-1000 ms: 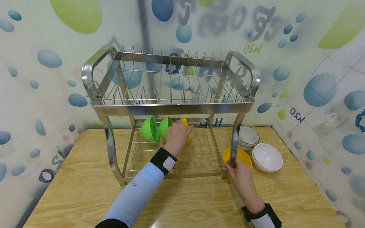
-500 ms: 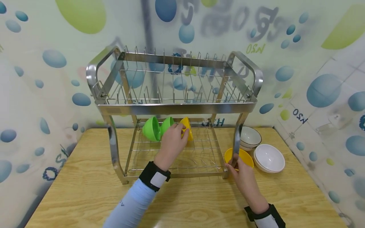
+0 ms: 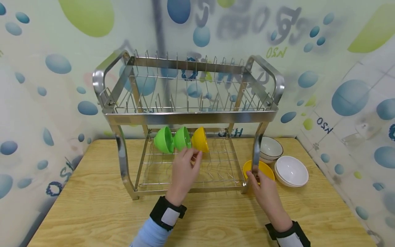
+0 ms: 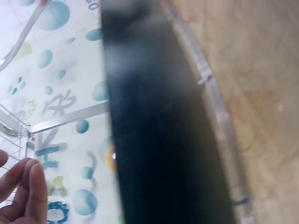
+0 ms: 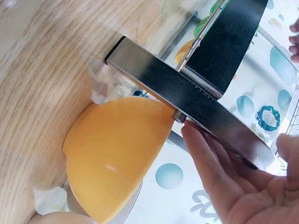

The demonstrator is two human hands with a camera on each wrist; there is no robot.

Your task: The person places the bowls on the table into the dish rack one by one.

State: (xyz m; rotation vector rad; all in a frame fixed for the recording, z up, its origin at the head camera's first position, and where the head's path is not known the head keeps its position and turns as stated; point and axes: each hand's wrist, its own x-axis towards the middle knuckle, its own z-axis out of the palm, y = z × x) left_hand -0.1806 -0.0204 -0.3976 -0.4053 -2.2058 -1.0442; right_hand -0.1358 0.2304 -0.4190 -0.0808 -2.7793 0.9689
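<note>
A two-tier metal dish rack (image 3: pixel 191 118) stands on the table. On its lower tier, two green bowls (image 3: pixel 163 140) and a yellow bowl (image 3: pixel 200 140) rest on their sides in a row. My left hand (image 3: pixel 183 175) hovers before them, fingers loosely bent and holding nothing; in the left wrist view its fingertips (image 4: pixel 35 186) show at the lower left. With my right hand (image 3: pixel 267 197) I grip the rack's front right leg (image 5: pixel 154 72). Just outside that leg sits another yellow bowl (image 5: pixel 117 154), upright on the table.
White bowls (image 3: pixel 291 171) and a white bowl with a dark rim (image 3: pixel 271 149) stand right of the rack. Behind the wooden table (image 3: pixel 216 219) rises a patterned wall (image 3: pixel 308 113). The rack's upper tier, with upright wire prongs, overhangs the lower one.
My left hand has let go of the yellow bowl on the lower tier and drawn back toward me. The bowl stays in line with the green ones. My right hand keeps its grip on the leg.
</note>
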